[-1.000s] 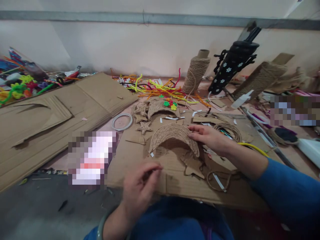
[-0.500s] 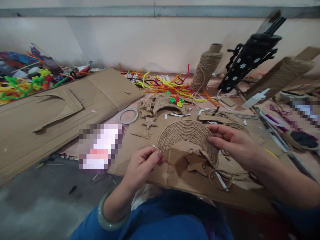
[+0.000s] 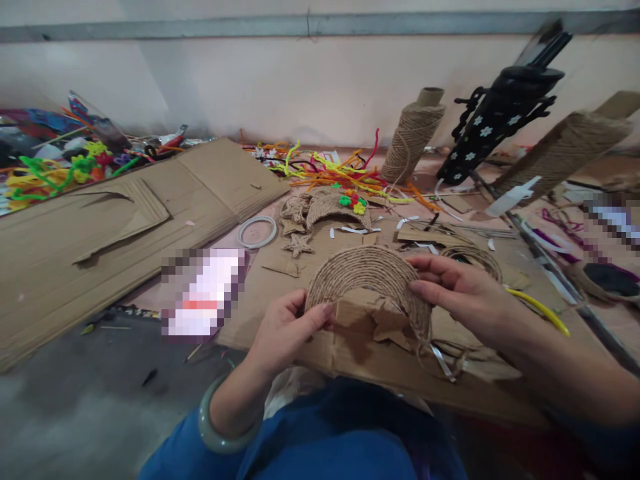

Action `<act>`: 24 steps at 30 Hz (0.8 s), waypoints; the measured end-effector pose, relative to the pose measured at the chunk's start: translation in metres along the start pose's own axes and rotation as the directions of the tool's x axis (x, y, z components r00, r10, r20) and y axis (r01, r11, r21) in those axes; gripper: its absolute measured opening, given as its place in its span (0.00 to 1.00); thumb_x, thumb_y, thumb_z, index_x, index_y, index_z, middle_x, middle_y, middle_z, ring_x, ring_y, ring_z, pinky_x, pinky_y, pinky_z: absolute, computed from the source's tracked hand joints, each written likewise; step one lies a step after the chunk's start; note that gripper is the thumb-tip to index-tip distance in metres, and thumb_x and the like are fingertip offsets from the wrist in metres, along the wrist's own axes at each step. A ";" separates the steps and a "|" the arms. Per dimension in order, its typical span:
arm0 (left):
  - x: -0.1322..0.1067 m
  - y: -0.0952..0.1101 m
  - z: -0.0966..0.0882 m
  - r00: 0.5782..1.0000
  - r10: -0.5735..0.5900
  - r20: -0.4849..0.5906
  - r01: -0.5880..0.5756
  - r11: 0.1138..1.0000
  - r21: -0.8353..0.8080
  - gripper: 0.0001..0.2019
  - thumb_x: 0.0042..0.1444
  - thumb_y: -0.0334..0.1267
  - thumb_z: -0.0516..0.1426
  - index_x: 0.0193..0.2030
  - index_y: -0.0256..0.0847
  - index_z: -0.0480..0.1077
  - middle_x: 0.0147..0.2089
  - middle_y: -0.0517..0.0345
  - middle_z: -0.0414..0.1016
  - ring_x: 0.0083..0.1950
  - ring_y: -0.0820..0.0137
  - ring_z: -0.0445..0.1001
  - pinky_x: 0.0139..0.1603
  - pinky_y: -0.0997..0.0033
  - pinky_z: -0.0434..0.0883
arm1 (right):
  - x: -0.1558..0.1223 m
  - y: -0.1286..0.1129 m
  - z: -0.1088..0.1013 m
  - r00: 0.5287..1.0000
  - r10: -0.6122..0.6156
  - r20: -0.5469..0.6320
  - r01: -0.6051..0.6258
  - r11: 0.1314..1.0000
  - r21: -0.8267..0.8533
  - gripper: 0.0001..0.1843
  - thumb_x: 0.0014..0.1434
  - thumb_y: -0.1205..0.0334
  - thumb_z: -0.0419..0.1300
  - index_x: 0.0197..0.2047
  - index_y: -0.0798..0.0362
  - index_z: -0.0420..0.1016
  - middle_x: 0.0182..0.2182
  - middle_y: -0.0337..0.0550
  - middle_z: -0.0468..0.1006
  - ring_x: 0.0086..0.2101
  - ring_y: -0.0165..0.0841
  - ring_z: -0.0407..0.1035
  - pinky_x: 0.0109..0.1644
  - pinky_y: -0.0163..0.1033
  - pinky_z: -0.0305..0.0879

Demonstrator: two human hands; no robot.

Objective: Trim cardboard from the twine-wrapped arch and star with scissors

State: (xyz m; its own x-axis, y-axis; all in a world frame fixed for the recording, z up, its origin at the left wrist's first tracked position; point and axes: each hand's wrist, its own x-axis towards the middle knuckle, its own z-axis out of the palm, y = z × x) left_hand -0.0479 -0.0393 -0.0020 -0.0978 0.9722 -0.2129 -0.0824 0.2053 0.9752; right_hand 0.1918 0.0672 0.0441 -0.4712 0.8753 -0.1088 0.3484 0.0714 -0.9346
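Observation:
I hold a crescent-shaped piece wrapped in jute twine [image 3: 367,277] over a cardboard sheet [image 3: 360,357]. My left hand [image 3: 287,330] pinches the crescent's left tip, thumb on top. My right hand [image 3: 463,293] grips its right side with the fingers curled over the twine. Beneath the crescent lie plain cardboard star cut-outs [image 3: 387,323]. A pale green bangle [image 3: 220,430] circles my left wrist.
A second twine crescent with small coloured flowers [image 3: 335,203], twine stars [image 3: 297,245] and a white ring [image 3: 257,231] lie beyond. Two twine spools [image 3: 413,137] [image 3: 560,153], pipe cleaners [image 3: 340,173], a black flowered object [image 3: 495,113] and large cardboard sheets [image 3: 115,227] surround them.
My left hand rose from my lap and took the crescent's left tip. My right hand shifted its grip on the right side; the crescent lifted slightly toward me.

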 end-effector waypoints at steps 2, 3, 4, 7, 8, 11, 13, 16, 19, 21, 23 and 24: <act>0.000 -0.001 0.000 1.000 -0.005 -0.005 0.005 0.999 0.033 0.16 0.53 0.50 0.61 0.25 0.37 0.74 0.23 0.57 0.75 0.25 0.76 0.68 0.23 0.78 0.60 | 0.000 0.000 0.002 1.000 -0.017 0.005 0.017 1.000 -0.010 0.27 0.47 0.42 0.68 0.46 0.50 0.75 0.32 0.43 0.80 0.32 0.35 0.73 0.30 0.37 0.70; 0.000 -0.002 0.001 1.000 -0.014 0.003 0.014 0.999 0.037 0.17 0.54 0.49 0.60 0.25 0.37 0.73 0.23 0.57 0.75 0.25 0.76 0.68 0.23 0.78 0.59 | 0.000 0.000 0.003 1.000 -0.020 0.012 0.021 1.000 -0.015 0.28 0.47 0.42 0.67 0.46 0.51 0.75 0.31 0.42 0.79 0.31 0.35 0.73 0.29 0.37 0.69; -0.001 -0.002 0.001 1.000 -0.026 0.011 0.026 0.999 0.031 0.17 0.54 0.49 0.60 0.25 0.37 0.73 0.24 0.57 0.75 0.25 0.75 0.68 0.23 0.78 0.59 | 0.000 0.000 0.003 1.000 -0.022 0.019 0.023 1.000 -0.018 0.28 0.48 0.42 0.67 0.46 0.51 0.75 0.31 0.42 0.79 0.30 0.35 0.73 0.29 0.37 0.69; 0.000 0.001 0.001 0.997 -0.064 0.034 0.064 0.998 -0.026 0.17 0.49 0.52 0.63 0.29 0.37 0.74 0.26 0.56 0.76 0.26 0.74 0.70 0.24 0.78 0.61 | 0.000 -0.002 0.004 0.999 -0.031 0.013 0.032 0.999 -0.016 0.26 0.48 0.44 0.67 0.45 0.51 0.75 0.31 0.43 0.79 0.30 0.35 0.73 0.30 0.37 0.69; 0.000 0.002 0.002 0.997 -0.069 0.037 0.070 0.996 -0.050 0.18 0.48 0.53 0.63 0.29 0.36 0.74 0.26 0.55 0.76 0.26 0.74 0.70 0.24 0.78 0.62 | -0.001 -0.004 0.004 0.999 -0.039 0.008 0.039 0.999 -0.014 0.24 0.48 0.45 0.67 0.44 0.50 0.75 0.31 0.43 0.80 0.30 0.34 0.73 0.30 0.37 0.69; 0.002 0.004 0.003 0.997 -0.077 0.021 0.078 0.995 -0.067 0.20 0.49 0.54 0.62 0.28 0.36 0.75 0.25 0.53 0.76 0.25 0.74 0.70 0.22 0.78 0.60 | -0.002 -0.007 0.008 0.997 -0.071 0.021 0.071 0.997 -0.026 0.19 0.50 0.49 0.66 0.42 0.50 0.75 0.29 0.41 0.79 0.28 0.33 0.71 0.26 0.35 0.66; 0.002 0.003 0.003 0.998 -0.064 0.003 0.064 0.997 -0.043 0.19 0.51 0.53 0.61 0.26 0.36 0.74 0.24 0.54 0.75 0.24 0.74 0.69 0.20 0.78 0.58 | -0.004 -0.008 0.011 0.996 -0.083 0.020 0.084 0.996 -0.041 0.18 0.51 0.51 0.65 0.42 0.51 0.75 0.27 0.40 0.78 0.26 0.32 0.70 0.24 0.35 0.63; 0.003 0.000 0.002 0.999 -0.039 -0.002 0.039 0.999 -0.037 0.18 0.52 0.52 0.61 0.25 0.37 0.73 0.23 0.55 0.75 0.24 0.74 0.69 0.20 0.79 0.58 | -0.005 -0.008 0.012 0.997 -0.072 0.001 0.072 0.996 -0.047 0.19 0.50 0.53 0.65 0.43 0.52 0.74 0.27 0.40 0.78 0.25 0.31 0.69 0.25 0.35 0.64; 0.001 0.001 0.002 0.998 -0.065 0.011 0.066 0.994 -0.086 0.19 0.51 0.53 0.62 0.28 0.37 0.75 0.27 0.53 0.78 0.27 0.74 0.72 0.23 0.79 0.61 | -0.006 -0.006 0.007 0.999 -0.041 -0.010 0.041 0.999 -0.024 0.20 0.49 0.52 0.66 0.44 0.51 0.74 0.31 0.41 0.80 0.30 0.32 0.71 0.30 0.36 0.67; 0.000 0.003 0.002 0.998 -0.062 0.019 0.064 0.988 -0.137 0.20 0.50 0.55 0.62 0.29 0.36 0.76 0.28 0.52 0.80 0.28 0.73 0.73 0.26 0.78 0.64 | -0.006 -0.004 0.003 0.999 0.001 -0.034 -0.001 1.000 -0.003 0.22 0.48 0.49 0.67 0.44 0.51 0.73 0.32 0.41 0.80 0.32 0.34 0.72 0.33 0.36 0.68; -0.001 0.004 0.001 0.999 -0.050 0.012 0.052 0.983 -0.175 0.20 0.50 0.55 0.62 0.28 0.36 0.75 0.28 0.52 0.80 0.27 0.74 0.72 0.27 0.77 0.64 | -0.006 -0.002 -0.001 0.998 0.045 -0.042 -0.045 0.999 0.010 0.25 0.47 0.47 0.67 0.46 0.51 0.73 0.31 0.42 0.80 0.32 0.35 0.72 0.30 0.36 0.68; -0.002 0.003 0.000 0.999 -0.051 0.005 0.051 0.982 -0.184 0.20 0.50 0.55 0.62 0.27 0.36 0.74 0.27 0.53 0.80 0.26 0.74 0.71 0.26 0.78 0.63 | -0.006 -0.002 -0.002 0.998 0.059 -0.035 -0.058 0.998 0.013 0.26 0.48 0.46 0.67 0.46 0.51 0.73 0.31 0.42 0.80 0.32 0.35 0.72 0.29 0.36 0.67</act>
State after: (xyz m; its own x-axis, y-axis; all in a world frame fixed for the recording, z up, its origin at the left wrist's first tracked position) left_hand -0.0478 -0.0401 0.0016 -0.0882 0.9611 -0.2616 -0.2679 0.2301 0.9356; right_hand 0.1958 0.0629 0.0469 -0.4212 0.8942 -0.1516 0.3650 0.0141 -0.9309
